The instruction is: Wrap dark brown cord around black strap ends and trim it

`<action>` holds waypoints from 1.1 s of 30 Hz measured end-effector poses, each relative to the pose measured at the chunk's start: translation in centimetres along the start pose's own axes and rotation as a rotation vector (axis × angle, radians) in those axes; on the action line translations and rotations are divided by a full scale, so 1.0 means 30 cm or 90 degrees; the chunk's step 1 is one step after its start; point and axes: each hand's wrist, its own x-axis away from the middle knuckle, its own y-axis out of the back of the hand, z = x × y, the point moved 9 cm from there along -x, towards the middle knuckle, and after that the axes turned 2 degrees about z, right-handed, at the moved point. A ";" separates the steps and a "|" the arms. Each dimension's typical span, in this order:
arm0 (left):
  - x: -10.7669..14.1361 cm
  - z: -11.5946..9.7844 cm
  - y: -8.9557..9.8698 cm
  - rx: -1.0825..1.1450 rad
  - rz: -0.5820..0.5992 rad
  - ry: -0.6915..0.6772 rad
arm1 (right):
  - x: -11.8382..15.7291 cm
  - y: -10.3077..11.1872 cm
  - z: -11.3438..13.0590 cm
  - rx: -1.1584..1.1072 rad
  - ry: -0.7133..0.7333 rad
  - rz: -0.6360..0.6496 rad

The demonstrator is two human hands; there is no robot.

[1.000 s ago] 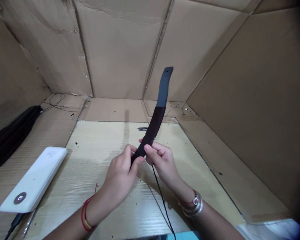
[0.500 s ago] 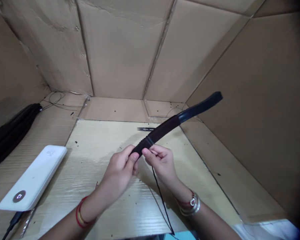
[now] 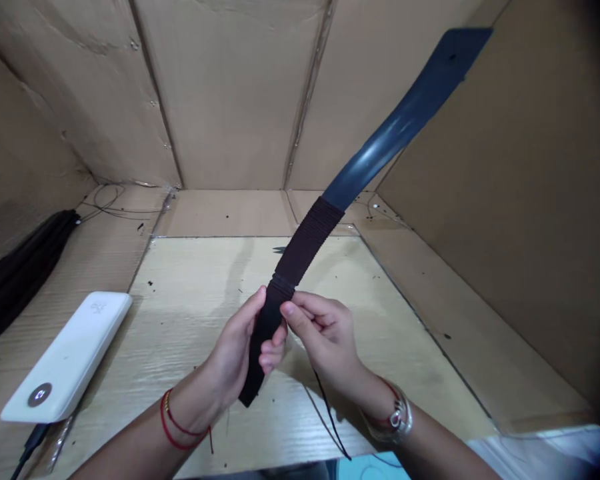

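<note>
A long curved dark strip [image 3: 380, 150], smooth and bluish at its upper right end, slants across the middle. Dark brown cord [image 3: 310, 240] is wound in close turns around its middle part, and its lower end is dark and flat. My left hand [image 3: 253, 337] is wrapped round that lower part. Beside it, my right hand [image 3: 325, 330] is closed at the strip's right edge, thumb against fingers, pinching the cord. A loose length of black cord [image 3: 329, 413] hangs below my right hand to the table's front edge.
A white power bank [image 3: 67, 357] with a black cable lies at the left. Behind it is a bundle of black cord [image 3: 27, 270]. Small snips [image 3: 279, 250] lie partly hidden behind the strip. Cardboard walls [image 3: 235, 93] stand at the back and sides.
The strip has turned: its far end has swung up and its broad face now shows, with the lower end pointing down. My left hand's fingers now show in front of the strip.
</note>
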 end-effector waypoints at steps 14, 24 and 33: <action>-0.007 0.066 0.047 -0.219 -0.099 0.030 | 0.058 0.006 0.124 0.146 0.213 -0.051; -0.006 0.044 0.022 -0.089 -0.018 0.092 | -0.021 -0.005 -0.036 -0.061 -0.019 0.035; 0.029 0.086 -0.072 0.012 0.241 0.197 | -0.021 0.054 0.007 -0.014 0.071 -0.004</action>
